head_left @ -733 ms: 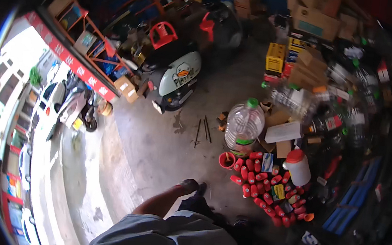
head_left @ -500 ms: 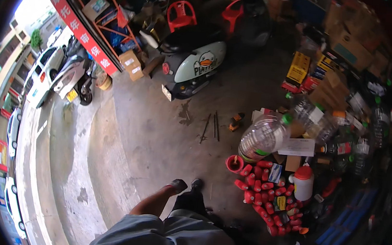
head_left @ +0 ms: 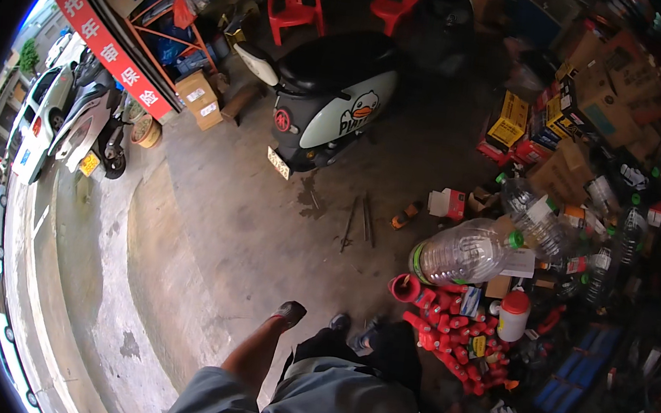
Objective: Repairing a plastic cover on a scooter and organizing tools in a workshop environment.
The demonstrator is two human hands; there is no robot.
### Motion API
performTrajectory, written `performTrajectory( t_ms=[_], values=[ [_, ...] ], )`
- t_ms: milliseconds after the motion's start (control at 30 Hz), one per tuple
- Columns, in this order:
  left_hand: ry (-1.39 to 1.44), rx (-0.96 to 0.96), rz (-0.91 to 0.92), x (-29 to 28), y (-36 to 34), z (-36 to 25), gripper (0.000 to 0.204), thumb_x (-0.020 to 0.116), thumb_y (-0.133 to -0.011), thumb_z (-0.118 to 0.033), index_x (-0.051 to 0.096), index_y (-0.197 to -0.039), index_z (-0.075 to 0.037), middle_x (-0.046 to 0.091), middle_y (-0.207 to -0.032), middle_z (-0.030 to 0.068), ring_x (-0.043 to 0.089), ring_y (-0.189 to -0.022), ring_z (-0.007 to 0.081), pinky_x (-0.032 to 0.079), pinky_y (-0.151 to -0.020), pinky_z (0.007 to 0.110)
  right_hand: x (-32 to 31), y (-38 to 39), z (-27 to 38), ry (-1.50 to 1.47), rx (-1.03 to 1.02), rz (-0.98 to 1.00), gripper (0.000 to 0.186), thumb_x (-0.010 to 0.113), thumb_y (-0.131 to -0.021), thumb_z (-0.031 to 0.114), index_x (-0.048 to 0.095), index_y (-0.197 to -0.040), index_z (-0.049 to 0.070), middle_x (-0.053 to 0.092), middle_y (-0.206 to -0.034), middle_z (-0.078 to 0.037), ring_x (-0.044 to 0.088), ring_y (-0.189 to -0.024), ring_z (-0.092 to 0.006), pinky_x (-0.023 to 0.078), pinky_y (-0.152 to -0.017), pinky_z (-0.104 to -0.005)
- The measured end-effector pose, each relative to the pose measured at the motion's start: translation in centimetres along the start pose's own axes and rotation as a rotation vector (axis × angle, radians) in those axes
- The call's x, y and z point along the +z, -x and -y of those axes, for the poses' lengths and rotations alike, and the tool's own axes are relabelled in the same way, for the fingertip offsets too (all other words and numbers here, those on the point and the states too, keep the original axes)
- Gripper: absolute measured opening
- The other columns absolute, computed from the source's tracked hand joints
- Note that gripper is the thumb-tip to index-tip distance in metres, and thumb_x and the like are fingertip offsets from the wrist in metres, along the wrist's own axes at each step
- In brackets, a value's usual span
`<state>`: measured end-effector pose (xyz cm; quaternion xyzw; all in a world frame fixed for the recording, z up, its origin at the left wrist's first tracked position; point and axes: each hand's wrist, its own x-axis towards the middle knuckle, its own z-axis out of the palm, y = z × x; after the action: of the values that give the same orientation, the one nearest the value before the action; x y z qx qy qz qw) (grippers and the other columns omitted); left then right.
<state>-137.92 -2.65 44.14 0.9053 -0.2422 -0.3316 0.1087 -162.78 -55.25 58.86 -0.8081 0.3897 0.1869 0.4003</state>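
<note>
My left hand (head_left: pixel 290 311), in what looks like a dark grey glove, hangs low beside my legs over the concrete floor. It is small and dark in the picture, so its fingers cannot be made out, and no held thing shows. My shoes (head_left: pixel 340 322) stand just right of it. Farther right lies a heap of red bottles (head_left: pixel 454 335) with a red funnel-like cup (head_left: pixel 403 287) at its edge. A dim brownish shape at the lower right may be my right forearm; no right hand can be picked out.
Ahead stands a pale green scooter (head_left: pixel 333 109), with thin dark rods (head_left: pixel 360 222) and an orange-black tool (head_left: pixel 404 216) on the floor. A large clear plastic jug (head_left: pixel 464 254), a white jar (head_left: pixel 513 315) and cardboard boxes (head_left: pixel 629 86) crowd the right. Red chairs (head_left: pixel 296 8) stand behind the scooter.
The view has shifted, and the scooter looks a little nearer. More of my legs and both shoes now show. My left arm still hangs down, its hand slightly left of before in the picture.
</note>
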Motion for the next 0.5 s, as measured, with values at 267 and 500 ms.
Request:
performTrajectory(
  t_ms=[267, 500],
  values=[
    [0.789, -0.174, -0.182, -8.8, -2.8, 0.8, 0.017, 0.057, -0.087, -0.02, 0.065, -0.084, -0.006, 0.064, -0.076, 0.0051, 0.059, -0.069, 0.0144, 0.046, -0.06, 0.032, 2.5, -10.4, 7.9, 0.484, -0.03, 0.324, 0.03, 0.052, -0.088, 0.023, 0.066, -0.104, 0.002, 0.068, -0.102, -0.013, 0.065, -0.092, -0.0262, 0.053, -0.074, -0.0404],
    [1.385, -0.8, -0.141, -14.6, -0.2, 6.4, 0.017, 0.059, -0.089, -0.025, 0.064, -0.091, -0.009, 0.065, -0.08, 0.0056, 0.057, -0.063, 0.014, 0.04, -0.048, 0.029, 8.6, -32.3, 25.9, 1.213, -0.676, 0.645, 0.034, 0.045, -0.087, 0.024, 0.07, -0.096, 0.004, 0.068, -0.103, -0.019, 0.068, -0.094, -0.0293, 0.053, -0.082, -0.0439]
  ],
)
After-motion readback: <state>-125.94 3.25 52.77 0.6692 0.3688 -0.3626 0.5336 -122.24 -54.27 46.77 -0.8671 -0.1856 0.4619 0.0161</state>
